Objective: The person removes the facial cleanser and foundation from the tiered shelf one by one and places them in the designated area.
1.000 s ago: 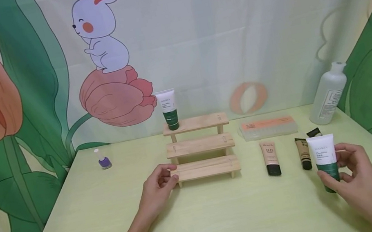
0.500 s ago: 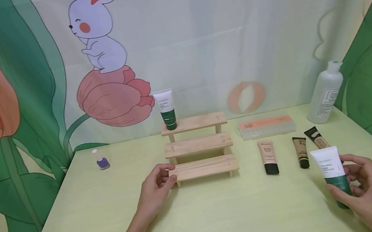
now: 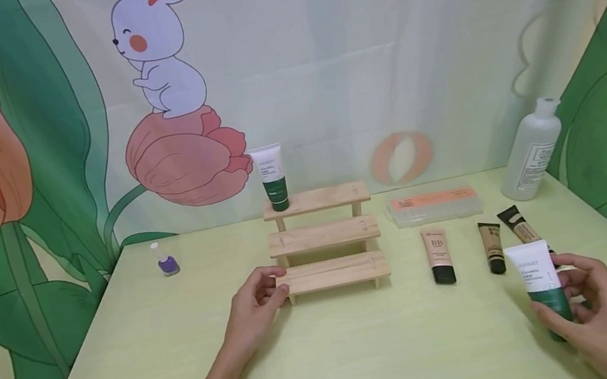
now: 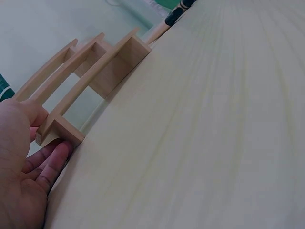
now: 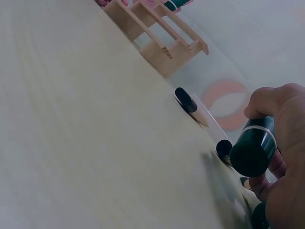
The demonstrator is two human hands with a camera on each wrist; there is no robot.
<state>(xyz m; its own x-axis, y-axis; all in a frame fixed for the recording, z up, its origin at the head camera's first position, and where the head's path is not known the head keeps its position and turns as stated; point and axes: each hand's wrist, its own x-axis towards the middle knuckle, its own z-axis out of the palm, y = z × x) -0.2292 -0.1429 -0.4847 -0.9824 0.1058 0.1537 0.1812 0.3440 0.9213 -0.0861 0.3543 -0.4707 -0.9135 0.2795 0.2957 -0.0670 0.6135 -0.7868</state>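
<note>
My left hand [image 3: 253,303] grips the left end of the lowest step of a three-tier wooden display stand [image 3: 333,273]. In the left wrist view, the thumb lies over the stand's step [image 4: 95,71] and fingers [image 4: 56,162] are tucked beneath it. At the right, my right hand [image 3: 598,307] holds a white-and-green squeeze tube [image 3: 538,277], green cap downward and slightly tilted. From the right wrist view, the tube's dark green cap [image 5: 252,152] hangs above the table. A matching tube [image 3: 275,177] stands on its cap at the left of the top step.
Lying right of the stand are a pink BB cream tube [image 3: 438,254] and two small gold-and-black tubes, one [image 3: 493,247] beside the other [image 3: 518,225]. Behind are a clear flat case [image 3: 435,207] and a white bottle [image 3: 531,150]. A purple nail polish bottle [image 3: 167,262] stands far left.
My right hand has drawn the tube nearer and slightly right, uncovering more of the rear gold-and-black tube. Another white-and-green tube beside the hand is now hidden in the head view. The left hand stays put.
</note>
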